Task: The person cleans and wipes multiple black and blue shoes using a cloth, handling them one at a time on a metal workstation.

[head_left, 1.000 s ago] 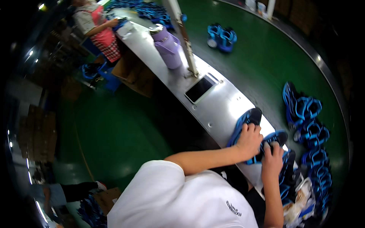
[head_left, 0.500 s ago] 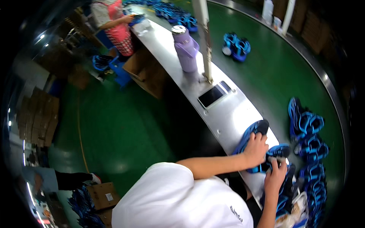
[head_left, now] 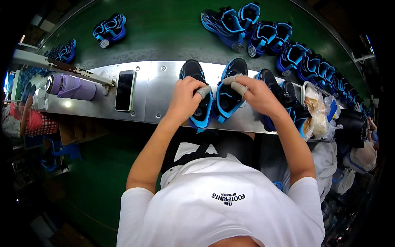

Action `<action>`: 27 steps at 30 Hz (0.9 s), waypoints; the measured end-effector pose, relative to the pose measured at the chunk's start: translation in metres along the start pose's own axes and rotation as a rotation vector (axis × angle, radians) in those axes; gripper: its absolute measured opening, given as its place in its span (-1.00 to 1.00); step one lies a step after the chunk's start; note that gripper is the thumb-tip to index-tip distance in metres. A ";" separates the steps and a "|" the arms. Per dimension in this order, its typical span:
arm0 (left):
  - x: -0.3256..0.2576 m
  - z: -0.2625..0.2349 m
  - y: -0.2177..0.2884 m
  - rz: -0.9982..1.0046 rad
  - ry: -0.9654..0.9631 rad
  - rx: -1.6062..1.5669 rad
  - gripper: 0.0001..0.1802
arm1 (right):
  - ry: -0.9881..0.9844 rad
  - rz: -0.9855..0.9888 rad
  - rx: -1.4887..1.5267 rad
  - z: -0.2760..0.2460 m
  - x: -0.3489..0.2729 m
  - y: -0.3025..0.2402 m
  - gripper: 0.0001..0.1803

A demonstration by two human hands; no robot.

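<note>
Left fingers point(head_left: 196, 83) are resting bent over the left shoe point(head_left: 202, 108), grasp unclear | right fingers point(head_left: 231, 80) are bending over the right shoe point(head_left: 226, 101), grasp also unclear | tabletop point(head_left: 164, 87) is supporting both shoes beneath them | forearms point(head_left: 153, 146) are slanting back and outward

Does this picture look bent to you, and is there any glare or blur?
In the head view, the steel bench curves and the corners go black; in the head view, glare spots the bench beside the purple drinking bottle; in the head view, the left hand, right hand and sneakers look fairly sharp, the apron-clad co-worker softer.
</note>
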State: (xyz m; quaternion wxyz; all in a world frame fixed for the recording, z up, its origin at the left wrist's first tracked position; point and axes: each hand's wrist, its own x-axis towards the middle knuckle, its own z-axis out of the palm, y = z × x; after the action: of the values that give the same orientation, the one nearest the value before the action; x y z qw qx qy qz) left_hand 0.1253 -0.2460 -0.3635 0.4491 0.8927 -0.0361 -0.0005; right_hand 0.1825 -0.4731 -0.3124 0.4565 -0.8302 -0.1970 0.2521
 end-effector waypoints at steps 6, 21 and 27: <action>-0.007 0.006 0.002 0.075 -0.012 0.135 -0.82 | -0.065 -0.154 -0.168 -0.016 -0.008 0.010 -0.68; -0.004 0.003 0.006 0.016 -0.032 -0.125 -0.60 | 0.190 -0.142 -0.421 0.002 -0.001 0.023 -0.68; -0.005 -0.010 0.006 -0.031 -0.200 -0.091 -0.56 | 0.028 -0.138 -0.251 -0.010 0.004 0.020 -0.69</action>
State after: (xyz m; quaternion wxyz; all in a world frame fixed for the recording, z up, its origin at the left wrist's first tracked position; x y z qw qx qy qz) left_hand 0.1203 -0.2407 -0.3528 0.4832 0.8674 -0.0669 -0.0980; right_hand 0.1936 -0.4877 -0.3256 0.3680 -0.8687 -0.2772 0.1820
